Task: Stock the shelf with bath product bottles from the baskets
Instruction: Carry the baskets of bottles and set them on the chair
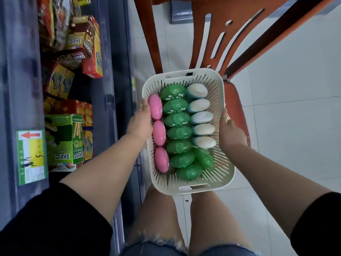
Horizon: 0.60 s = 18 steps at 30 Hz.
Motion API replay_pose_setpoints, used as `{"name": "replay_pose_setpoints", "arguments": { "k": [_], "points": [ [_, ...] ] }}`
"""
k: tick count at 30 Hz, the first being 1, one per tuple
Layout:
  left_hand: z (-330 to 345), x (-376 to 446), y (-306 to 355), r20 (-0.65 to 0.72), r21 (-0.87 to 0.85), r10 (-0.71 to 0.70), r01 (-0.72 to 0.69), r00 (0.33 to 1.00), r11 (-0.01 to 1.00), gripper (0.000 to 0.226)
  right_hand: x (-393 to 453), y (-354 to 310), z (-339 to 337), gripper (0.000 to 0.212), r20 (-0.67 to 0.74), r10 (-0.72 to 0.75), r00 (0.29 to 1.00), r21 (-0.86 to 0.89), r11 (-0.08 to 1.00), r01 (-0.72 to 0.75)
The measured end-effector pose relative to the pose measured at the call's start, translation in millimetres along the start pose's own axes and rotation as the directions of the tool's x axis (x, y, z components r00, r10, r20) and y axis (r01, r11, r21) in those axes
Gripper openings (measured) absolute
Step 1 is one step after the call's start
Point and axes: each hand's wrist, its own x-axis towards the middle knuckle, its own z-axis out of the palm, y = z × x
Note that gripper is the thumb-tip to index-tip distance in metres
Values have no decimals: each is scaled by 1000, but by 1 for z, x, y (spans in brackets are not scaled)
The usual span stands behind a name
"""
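Note:
A cream slotted basket point(186, 75) sits in front of me, seen from above, over my legs and the edge of a chair seat. Inside stand three pink bottles point(156, 107) along the left wall, several green bottles point(178, 119) in the middle and several white-blue bottles point(202, 117) on the right. My left hand point(140, 122) grips the basket's left wall beside the pink bottles. My right hand point(230, 132) grips the right wall, thumb over the rim.
A red-brown plastic chair point(238, 100) stands behind and under the basket. On the left is a grey shelf unit point(114, 71) holding snack boxes point(73, 137) and a price tag point(31, 156). White floor tiles lie to the right.

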Motion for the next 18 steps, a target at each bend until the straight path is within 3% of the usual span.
{"name": "replay_pose_setpoints", "arguments": {
  "k": [6,10,12,18],
  "points": [
    [2,-6,-5,-13,-76,-38,37,999,996,66,3,6,-2,88,-4,22,1000,57,998,-22],
    [13,-11,-9,72,-91,-119,125,990,988,85,9,7,-3,89,-19,24,1000,112,993,-22],
    [18,-15,-12,115,-125,-136,150,984,981,81,10,5,-3,90,-23,16,1000,120,993,-13],
    [15,-22,-18,55,-150,-88,96,995,984,79,10,-5,-1,92,-29,11,1000,94,996,-9]
  ]
}}
